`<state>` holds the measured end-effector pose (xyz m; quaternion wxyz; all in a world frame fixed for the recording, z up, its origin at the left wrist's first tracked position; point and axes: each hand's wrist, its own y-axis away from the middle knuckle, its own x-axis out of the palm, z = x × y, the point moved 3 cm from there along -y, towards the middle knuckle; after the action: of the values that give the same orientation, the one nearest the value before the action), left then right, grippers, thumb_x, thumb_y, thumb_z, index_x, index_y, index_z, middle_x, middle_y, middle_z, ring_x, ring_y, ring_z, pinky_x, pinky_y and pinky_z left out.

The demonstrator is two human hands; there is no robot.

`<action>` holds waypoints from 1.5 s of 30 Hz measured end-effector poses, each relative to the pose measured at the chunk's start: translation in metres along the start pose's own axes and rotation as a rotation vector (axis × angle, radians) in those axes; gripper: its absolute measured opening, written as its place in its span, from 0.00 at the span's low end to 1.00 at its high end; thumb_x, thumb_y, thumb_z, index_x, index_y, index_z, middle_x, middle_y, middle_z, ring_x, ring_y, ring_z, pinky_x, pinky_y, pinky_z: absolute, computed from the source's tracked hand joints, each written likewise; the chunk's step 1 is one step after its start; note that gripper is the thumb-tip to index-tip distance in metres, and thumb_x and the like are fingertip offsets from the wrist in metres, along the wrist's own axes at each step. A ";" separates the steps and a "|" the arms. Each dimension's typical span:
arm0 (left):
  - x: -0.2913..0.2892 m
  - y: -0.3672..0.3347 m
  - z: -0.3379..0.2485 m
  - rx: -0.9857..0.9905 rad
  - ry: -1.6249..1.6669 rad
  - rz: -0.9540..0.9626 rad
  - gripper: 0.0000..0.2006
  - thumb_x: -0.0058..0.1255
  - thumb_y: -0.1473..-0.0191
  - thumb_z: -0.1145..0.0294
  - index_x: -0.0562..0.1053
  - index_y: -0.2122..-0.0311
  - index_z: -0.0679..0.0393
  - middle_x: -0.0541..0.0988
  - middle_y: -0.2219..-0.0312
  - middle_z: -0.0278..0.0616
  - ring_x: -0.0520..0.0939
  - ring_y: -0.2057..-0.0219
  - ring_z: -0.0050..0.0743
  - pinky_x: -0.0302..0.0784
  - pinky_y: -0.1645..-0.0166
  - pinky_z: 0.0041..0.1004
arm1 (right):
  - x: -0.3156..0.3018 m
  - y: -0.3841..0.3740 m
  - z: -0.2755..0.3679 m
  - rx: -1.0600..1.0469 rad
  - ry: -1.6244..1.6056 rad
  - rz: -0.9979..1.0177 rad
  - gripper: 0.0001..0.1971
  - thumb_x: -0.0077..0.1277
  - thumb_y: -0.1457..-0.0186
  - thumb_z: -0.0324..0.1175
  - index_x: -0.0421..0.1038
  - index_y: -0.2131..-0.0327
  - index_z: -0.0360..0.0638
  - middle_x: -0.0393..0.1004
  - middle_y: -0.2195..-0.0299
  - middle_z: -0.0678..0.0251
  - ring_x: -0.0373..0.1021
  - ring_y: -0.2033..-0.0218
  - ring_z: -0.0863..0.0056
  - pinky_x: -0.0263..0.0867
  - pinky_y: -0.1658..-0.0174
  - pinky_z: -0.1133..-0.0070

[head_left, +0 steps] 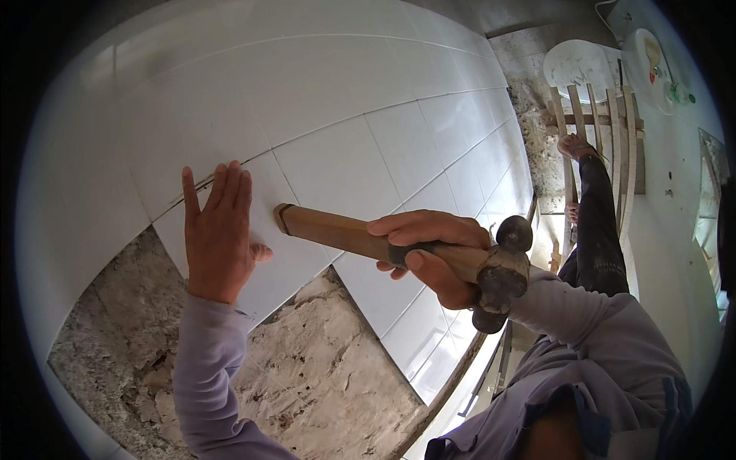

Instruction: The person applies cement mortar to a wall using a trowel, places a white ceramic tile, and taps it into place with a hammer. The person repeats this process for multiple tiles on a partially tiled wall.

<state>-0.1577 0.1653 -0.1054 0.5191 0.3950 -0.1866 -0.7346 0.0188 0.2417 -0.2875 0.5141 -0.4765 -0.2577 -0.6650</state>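
Observation:
My left hand (218, 234) lies flat, fingers spread, on a white wall tile (264, 253) at the lower edge of the tiled area. My right hand (429, 249) grips a hammer (383, 241) close to its dark metal head (502, 272). The wooden handle points left, and its butt end (285, 217) touches the same tile just right of my left hand. Both forearms wear pale lilac sleeves.
White tiles (330, 92) cover the wall above and to the right. Below the tile is bare grey mortar wall (307, 368). My dark-trousered leg and bare foot (576, 146) rest on a wooden ladder or scaffold (606, 130) at right, with a white basin (579, 65) beyond.

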 end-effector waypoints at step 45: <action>0.015 0.080 0.014 -0.117 -0.211 -0.026 0.51 0.66 0.74 0.57 0.57 0.39 0.51 0.59 0.39 0.33 0.54 0.36 0.29 0.27 0.34 0.59 | 0.037 0.010 0.010 -0.067 0.060 0.026 0.14 0.40 0.39 0.34 0.63 0.54 0.36 0.68 0.52 0.45 0.76 0.66 0.58 0.77 0.68 0.73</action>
<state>-0.1215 0.1182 -0.0482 0.5093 0.2868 -0.1918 -0.7884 0.0308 0.2311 -0.2517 0.5141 -0.4764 -0.2135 -0.6806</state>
